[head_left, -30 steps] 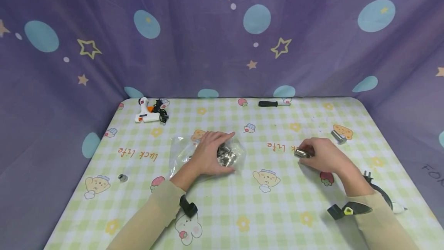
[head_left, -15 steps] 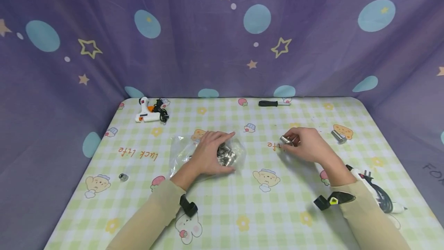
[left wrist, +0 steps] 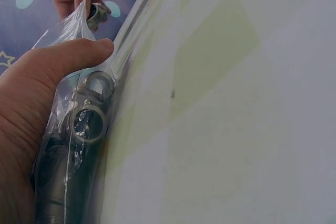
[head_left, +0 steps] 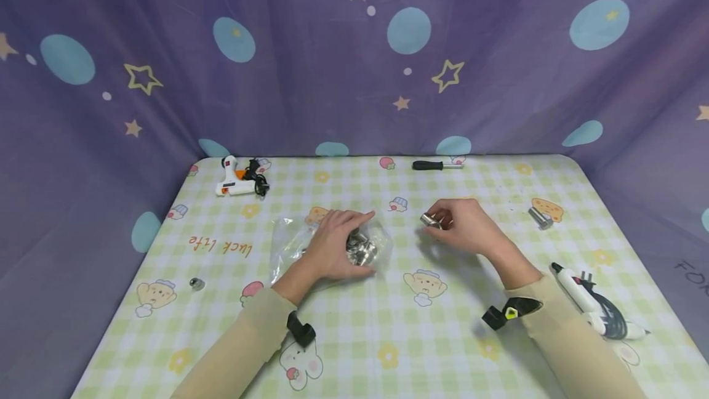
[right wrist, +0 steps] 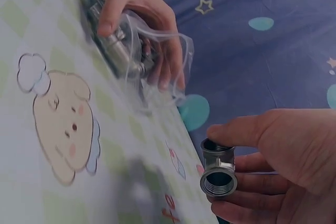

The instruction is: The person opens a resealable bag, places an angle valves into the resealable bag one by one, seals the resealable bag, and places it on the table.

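Observation:
My left hand [head_left: 334, 247] grips a clear plastic bag [head_left: 285, 242] on the table, thumb on one side and fingers over the other. Several shiny metal pipe fittings [left wrist: 88, 123] lie inside it, their round openings showing through the plastic in the left wrist view. To the right of the bag, my right hand [head_left: 466, 226] pinches a threaded metal pipe fitting [right wrist: 218, 162] between thumb and fingers, above the tabletop. Two of its openings show in the right wrist view, one facing the camera with its inner thread visible.
A small metal fitting [head_left: 196, 284] lies on the left, a metal bolt [head_left: 540, 218] on the right. At the back are a white glue gun [head_left: 235, 185] and a black-handled screwdriver [head_left: 429, 165]. A white corded tool [head_left: 581, 294] lies beside the right forearm.
My right hand has moved left toward the bag with the pipe fitting, uncovering the white corded tool. The left hand and the bag have stayed where they were.

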Tool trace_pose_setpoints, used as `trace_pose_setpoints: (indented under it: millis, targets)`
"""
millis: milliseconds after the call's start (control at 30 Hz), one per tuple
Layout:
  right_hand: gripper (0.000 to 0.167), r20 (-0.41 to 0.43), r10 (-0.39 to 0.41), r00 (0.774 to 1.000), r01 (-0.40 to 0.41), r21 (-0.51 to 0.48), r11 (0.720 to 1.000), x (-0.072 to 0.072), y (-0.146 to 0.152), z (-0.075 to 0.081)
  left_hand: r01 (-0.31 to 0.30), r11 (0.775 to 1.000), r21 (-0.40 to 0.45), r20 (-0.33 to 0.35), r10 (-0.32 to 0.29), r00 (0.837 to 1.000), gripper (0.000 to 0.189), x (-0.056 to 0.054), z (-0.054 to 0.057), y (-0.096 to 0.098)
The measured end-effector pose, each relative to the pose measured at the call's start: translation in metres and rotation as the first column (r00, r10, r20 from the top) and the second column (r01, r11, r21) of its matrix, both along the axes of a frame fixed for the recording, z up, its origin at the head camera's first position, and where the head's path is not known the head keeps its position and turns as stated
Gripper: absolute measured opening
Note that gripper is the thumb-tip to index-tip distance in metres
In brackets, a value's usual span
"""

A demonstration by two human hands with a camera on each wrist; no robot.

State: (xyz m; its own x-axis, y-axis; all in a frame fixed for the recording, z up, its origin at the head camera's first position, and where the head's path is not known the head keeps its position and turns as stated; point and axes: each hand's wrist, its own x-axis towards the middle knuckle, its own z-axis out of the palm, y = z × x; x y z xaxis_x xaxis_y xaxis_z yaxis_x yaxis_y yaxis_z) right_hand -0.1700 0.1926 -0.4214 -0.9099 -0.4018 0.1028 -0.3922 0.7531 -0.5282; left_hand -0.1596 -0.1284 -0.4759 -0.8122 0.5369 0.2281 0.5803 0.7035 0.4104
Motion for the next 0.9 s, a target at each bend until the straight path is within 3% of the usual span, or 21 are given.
trace_pose_setpoints:
  millis: [467,900]
  targets:
    - [0.022,-0.011,0.075,0.997,-0.076,-0.053,0.996,-0.005,-0.037,0.003,0.006,1.000,0.007,-0.022,-0.006,1.000,0.115,0.000,-0.002,0.000]
    - [0.024,-0.023,0.117,0.993,-0.118,-0.097,0.988,-0.005,-0.066,-0.006,0.008,1.000,0.018,-0.027,-0.008,1.000,0.115,0.000,-0.001,0.000]
